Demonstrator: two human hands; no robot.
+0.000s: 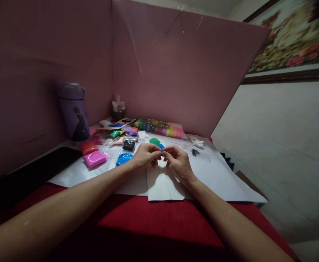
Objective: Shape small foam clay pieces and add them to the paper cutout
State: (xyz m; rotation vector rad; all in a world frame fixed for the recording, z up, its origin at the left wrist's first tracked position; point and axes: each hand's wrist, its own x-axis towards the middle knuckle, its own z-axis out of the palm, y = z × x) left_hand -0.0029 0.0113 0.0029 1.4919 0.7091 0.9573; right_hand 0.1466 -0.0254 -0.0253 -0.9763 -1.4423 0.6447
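Dark bit [162, 152], indistinct, pinched by left hand [146, 154] and right hand [180, 161], blue piece [160, 146] part-hidden

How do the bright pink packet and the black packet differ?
The pink packet looks bigger, the black packet smaller. The pink packet lies nearer the viewer, the black packet farther back and closer to the left hand. Both have clear wrapping and lie over white paper.

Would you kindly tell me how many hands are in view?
2: the left hand and the right hand, fingertips meeting at a small dark piece above the narrow white sheet.
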